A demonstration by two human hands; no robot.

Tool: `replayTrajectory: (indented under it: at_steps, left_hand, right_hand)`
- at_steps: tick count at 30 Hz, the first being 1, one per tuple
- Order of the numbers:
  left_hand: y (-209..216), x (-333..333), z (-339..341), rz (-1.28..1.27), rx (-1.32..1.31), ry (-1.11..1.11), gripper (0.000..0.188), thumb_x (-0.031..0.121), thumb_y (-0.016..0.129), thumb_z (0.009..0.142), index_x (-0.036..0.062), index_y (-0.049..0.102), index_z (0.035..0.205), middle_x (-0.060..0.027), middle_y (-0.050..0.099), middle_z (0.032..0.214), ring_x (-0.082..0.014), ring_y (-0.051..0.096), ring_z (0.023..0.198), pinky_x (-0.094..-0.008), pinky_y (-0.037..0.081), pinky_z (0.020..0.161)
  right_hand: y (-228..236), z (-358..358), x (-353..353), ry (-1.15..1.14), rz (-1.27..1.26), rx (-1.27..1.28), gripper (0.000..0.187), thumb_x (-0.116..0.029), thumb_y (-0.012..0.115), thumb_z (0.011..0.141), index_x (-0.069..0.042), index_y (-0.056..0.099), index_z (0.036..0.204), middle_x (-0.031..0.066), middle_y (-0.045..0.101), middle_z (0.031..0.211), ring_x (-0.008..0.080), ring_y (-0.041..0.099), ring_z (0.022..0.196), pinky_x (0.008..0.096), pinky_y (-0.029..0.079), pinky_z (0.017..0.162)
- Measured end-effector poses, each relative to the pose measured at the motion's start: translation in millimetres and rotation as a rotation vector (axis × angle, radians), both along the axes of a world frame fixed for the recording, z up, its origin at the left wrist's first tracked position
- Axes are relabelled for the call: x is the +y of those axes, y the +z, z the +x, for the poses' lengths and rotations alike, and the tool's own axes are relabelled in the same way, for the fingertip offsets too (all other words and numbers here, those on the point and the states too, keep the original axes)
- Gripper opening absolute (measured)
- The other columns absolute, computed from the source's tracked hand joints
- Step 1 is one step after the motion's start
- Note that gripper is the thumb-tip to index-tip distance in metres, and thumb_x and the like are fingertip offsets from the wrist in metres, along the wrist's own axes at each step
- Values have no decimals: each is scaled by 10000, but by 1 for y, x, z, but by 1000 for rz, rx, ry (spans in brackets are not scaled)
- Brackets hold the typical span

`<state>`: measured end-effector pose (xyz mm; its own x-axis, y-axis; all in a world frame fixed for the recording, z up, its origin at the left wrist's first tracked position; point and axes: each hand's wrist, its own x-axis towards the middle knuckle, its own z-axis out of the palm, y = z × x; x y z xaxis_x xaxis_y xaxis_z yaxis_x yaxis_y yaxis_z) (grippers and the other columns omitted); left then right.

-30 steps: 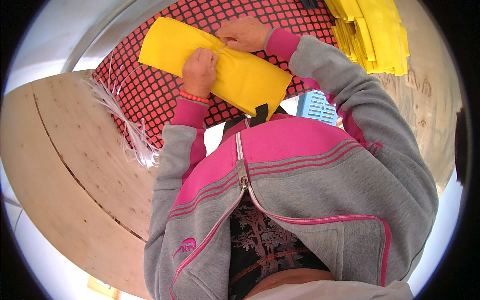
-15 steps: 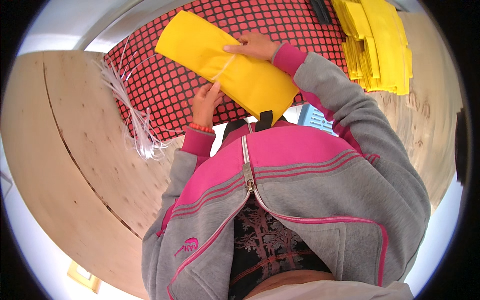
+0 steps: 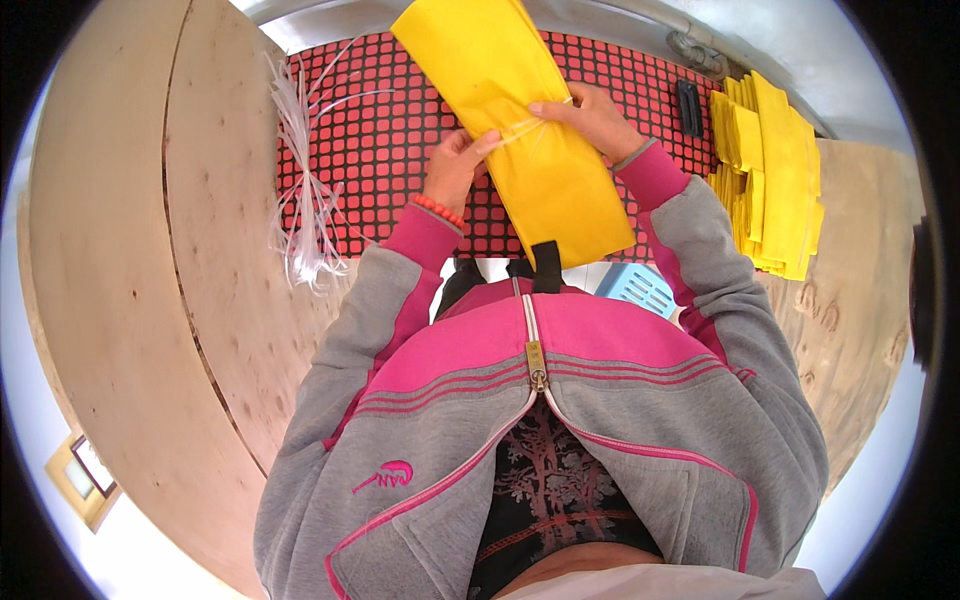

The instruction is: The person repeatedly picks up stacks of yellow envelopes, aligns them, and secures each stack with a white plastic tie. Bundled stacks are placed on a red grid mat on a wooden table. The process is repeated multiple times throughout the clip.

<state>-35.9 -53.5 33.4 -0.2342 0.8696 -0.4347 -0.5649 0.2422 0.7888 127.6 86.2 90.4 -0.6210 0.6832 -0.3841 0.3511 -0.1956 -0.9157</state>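
A folded yellow fabric bundle (image 3: 560, 190) slants across the red-and-black table top, its lower end hanging toward my body with a short black strap (image 3: 546, 267). Around its middle runs a thin, whitish plastic strip (image 3: 518, 129), which cinches the fabric. My left hand (image 3: 455, 168), with a red bead bracelet, grips the left edge, thumb on top at the strip and fingers partly hidden beneath. On the opposite edge my right hand (image 3: 597, 122) is closed, its thumb pressing on the strip and its other fingers curled around the side.
Loose white plastic strips (image 3: 305, 190) lie at the table's left edge. At the right stands a stack of folded yellow fabric (image 3: 768, 180), with black straps (image 3: 689, 108) beside it. A light-blue slotted plastic item (image 3: 640, 290) shows below the table edge. Wooden boards (image 3: 110, 250) flank the table.
The view has shifted. My left hand has come up from the bundle's lower edge to the strip, and my right hand has moved onto the strip too. The bundle now stands steeper.
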Motion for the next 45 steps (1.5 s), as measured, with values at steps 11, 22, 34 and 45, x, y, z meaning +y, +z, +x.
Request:
replayTrajectory:
  at_steps: [11,22,34,45]
  left_hand:
    - [-17,-84,-87,-43,-172,-109,597,487,367,999,-5,456,1325,-100,584,1237,-190,560,1111,-296,423,949]
    - [-34,-178,-113,-124,-153,-61,626,464,490,953,-13,425,1353,-95,558,1282,-187,535,1164,-310,395,998]
    - [-22,-178,-105,-81,-275,-51,482,229,611,901,-5,475,1299,-88,596,1216,-179,576,1112,-312,449,954]
    - [0,-173,-47,4,100,8,624,118,755,775,9,429,1296,-103,571,1186,-194,569,1079,-313,475,914]
  right_hand:
    - [21,-73,-72,338,277,-18,652,-616,617,808,23,670,930,106,652,851,174,612,805,285,480,705]
    - [-73,-52,-94,52,-99,-202,539,-525,638,839,-2,653,969,51,626,813,112,563,726,249,466,645]
    - [-66,-68,-124,-40,-778,143,766,-624,479,899,-9,421,1352,158,519,1294,245,503,1203,370,375,1031]
    - [-69,-86,-146,-118,-802,384,519,-265,673,876,-23,472,1288,138,612,1165,247,632,1016,376,527,874]
